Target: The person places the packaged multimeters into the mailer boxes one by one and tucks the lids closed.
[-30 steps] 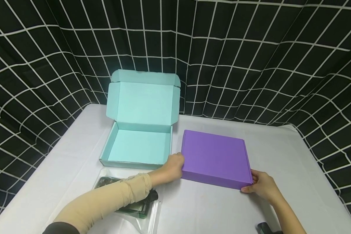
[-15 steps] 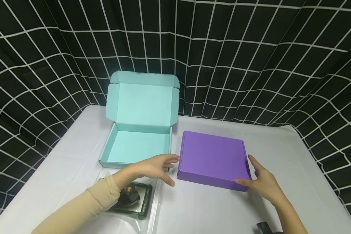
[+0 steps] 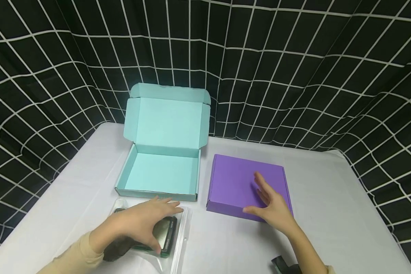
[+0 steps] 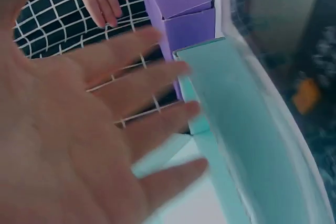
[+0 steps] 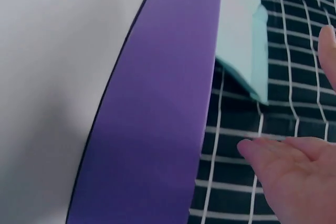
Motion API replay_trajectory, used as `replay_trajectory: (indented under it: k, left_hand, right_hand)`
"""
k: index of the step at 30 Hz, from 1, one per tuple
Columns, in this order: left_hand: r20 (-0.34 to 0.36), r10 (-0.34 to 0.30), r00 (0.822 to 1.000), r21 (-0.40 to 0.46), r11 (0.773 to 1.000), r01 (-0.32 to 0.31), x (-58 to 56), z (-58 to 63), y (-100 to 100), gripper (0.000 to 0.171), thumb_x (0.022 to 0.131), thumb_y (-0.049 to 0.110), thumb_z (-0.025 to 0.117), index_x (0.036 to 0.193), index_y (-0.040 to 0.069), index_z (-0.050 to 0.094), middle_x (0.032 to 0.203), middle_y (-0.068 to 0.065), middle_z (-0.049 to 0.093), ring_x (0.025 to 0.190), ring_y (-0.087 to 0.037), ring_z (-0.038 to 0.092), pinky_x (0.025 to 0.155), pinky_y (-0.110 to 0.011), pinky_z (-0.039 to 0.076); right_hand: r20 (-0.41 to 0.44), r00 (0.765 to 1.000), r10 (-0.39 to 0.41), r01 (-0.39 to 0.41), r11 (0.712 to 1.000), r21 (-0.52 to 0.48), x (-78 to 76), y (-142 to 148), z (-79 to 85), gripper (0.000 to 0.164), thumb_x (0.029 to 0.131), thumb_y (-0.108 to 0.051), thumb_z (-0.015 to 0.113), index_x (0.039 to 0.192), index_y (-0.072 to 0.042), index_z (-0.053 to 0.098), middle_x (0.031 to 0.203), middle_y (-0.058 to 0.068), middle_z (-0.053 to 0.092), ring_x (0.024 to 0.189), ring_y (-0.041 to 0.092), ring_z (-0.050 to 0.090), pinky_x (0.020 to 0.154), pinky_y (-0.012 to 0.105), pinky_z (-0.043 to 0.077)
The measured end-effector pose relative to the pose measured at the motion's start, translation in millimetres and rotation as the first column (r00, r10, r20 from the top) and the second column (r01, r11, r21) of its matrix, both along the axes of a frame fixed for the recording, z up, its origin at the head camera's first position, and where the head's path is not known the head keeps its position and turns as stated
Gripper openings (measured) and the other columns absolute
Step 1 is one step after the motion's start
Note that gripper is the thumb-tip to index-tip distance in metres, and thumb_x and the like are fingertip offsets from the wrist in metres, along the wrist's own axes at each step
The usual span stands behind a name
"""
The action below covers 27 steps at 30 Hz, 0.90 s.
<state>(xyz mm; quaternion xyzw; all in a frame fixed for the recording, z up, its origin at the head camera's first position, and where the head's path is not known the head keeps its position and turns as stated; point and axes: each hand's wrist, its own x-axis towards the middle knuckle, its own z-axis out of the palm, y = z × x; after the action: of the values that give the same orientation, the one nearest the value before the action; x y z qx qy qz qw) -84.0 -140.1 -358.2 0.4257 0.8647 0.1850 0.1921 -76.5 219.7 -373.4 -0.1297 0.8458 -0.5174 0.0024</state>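
My left hand (image 3: 142, 222) is spread over a clear zip bag (image 3: 180, 239) that lies in front of the open teal box. Inside the bag is a dark, flat item (image 3: 170, 234) with a green edge, partly hidden by the hand; its kind is unclear. In the left wrist view the fingers (image 4: 157, 129) are straight and hold nothing. My right hand (image 3: 275, 209) hovers over the near right part of the closed purple box (image 3: 238, 182), fingers extended. The right wrist view shows this hand (image 5: 299, 174) apart from the purple box (image 5: 152, 98).
The teal cardboard box (image 3: 162, 171) stands with its lid (image 3: 169, 121) raised and nothing inside. A white cloth (image 3: 222, 243) covers the table. Black curtain with a white grid (image 3: 205, 45) surrounds the back and sides.
Both hands have let go of the purple box. My left hand has moved left and nearer, over the zip bag. My right hand has lifted and shifted left above the box.
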Motion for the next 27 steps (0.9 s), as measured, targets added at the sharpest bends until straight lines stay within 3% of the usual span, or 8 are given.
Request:
replay_trajectory:
  k: [4, 7, 12, 18, 23, 27]
  left_hand:
    - [-0.054, 0.068, 0.996, -0.126, 0.989, -0.075, 14.0, -7.7, -14.0, 0.113, 0.052, 0.043, 0.091, 0.145, 0.002, 0.042, 0.149, -0.018, 0.041, 0.137, -0.042, 0.034, 0.107, -0.067, 0.027]
    - [-0.083, 0.104, 0.991, -0.166, 0.979, -0.117, 21.2, -13.7, -22.3, 0.122, 0.046, 0.045, 0.092, 0.145, -0.001, 0.039, 0.15, -0.018, 0.039, 0.138, -0.043, 0.033, 0.106, -0.067, 0.027]
    - [-0.13, 0.153, 0.98, -0.128, 0.977, -0.17, 29.6, -22.2, -29.3, 0.123, 0.043, 0.041, 0.093, 0.144, -0.005, 0.039, 0.15, -0.021, 0.038, 0.137, -0.044, 0.034, 0.106, -0.068, 0.026]
    - [-0.094, 0.225, 0.97, -0.059, 0.971, -0.231, 37.4, -29.0, -33.7, 0.122, 0.044, 0.032, 0.094, 0.144, -0.008, 0.037, 0.151, -0.023, 0.035, 0.138, -0.044, 0.031, 0.108, -0.068, 0.021]
    - [-0.079, 0.241, 0.967, -0.046, 0.968, -0.245, 40.3, -35.2, -37.4, 0.12, 0.045, 0.028, 0.094, 0.144, -0.009, 0.036, 0.15, -0.026, 0.035, 0.136, -0.047, 0.032, 0.107, -0.069, 0.021]
    - [-0.086, 0.248, 0.965, -0.053, 0.966, -0.253, 41.7, -36.5, -41.0, 0.119, 0.046, 0.027, 0.094, 0.144, -0.009, 0.037, 0.151, -0.025, 0.035, 0.136, -0.046, 0.033, 0.107, -0.069, 0.021]
  right_hand:
    - [0.032, 0.999, 0.039, -0.038, 0.999, -0.022, -9.1, -23.2, -6.0, 0.104, 0.07, -0.005, 0.085, 0.15, 0.009, 0.021, 0.155, 0.027, 0.023, 0.14, 0.041, 0.027, 0.108, 0.036, 0.03]
    - [0.053, 0.997, 0.057, -0.056, 0.998, -0.029, -16.7, -40.4, -8.2, 0.103, 0.07, -0.006, 0.086, 0.149, 0.009, 0.022, 0.155, 0.026, 0.023, 0.14, 0.039, 0.027, 0.108, 0.038, 0.03]
    - [0.121, 0.988, 0.099, -0.092, 0.994, -0.061, -29.0, -68.8, -9.8, 0.104, 0.071, -0.005, 0.086, 0.15, 0.009, 0.021, 0.157, 0.024, 0.018, 0.142, 0.036, 0.024, 0.11, 0.038, 0.029]
    - [0.252, 0.955, 0.155, -0.118, 0.98, -0.157, -46.8, -98.4, -14.9, 0.109, 0.075, -0.01, 0.084, 0.154, 0.001, 0.011, 0.16, 0.02, 0.008, 0.142, 0.04, 0.02, 0.111, 0.04, 0.031]
    - [0.333, 0.934, 0.132, -0.069, 0.978, -0.195, -61.2, -120.4, -21.8, 0.111, 0.076, -0.008, 0.082, 0.155, 0.0, 0.005, 0.16, 0.022, 0.005, 0.141, 0.044, 0.019, 0.112, 0.044, 0.031]
    - [0.332, 0.938, 0.096, -0.045, 0.986, -0.16, -68.4, -136.5, -24.3, 0.116, 0.071, -0.006, 0.085, 0.154, 0.002, 0.003, 0.16, 0.021, 0.009, 0.143, 0.039, 0.018, 0.115, 0.047, 0.024]
